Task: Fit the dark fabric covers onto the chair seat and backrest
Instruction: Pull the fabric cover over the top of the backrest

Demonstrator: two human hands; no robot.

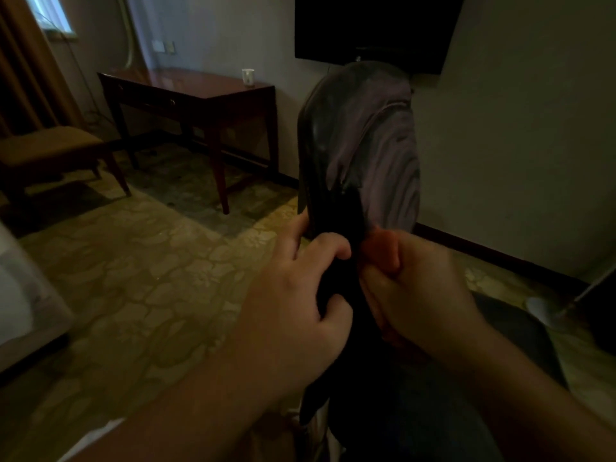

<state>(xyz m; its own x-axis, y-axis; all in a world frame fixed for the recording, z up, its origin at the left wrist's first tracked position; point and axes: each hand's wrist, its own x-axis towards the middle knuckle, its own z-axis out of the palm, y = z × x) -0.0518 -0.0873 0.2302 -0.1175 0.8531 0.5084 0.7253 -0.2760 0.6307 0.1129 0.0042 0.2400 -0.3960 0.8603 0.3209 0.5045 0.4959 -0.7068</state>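
The place looks like a hotel room or a furnished bedroom, dimly lit. A dark wooden desk (186, 91) with a drawer stands against the wall, and a white cup (248, 77) sits on its far right corner. Right of the desk a black TV (376, 28) hangs on the wall. Left of the desk are a padded stool (50, 148), a brown curtain (23, 61) and a bright window (50, 11). Patterned carpet (150, 261) covers the floor in front of the desk. A wall socket (164, 46) sits above it.
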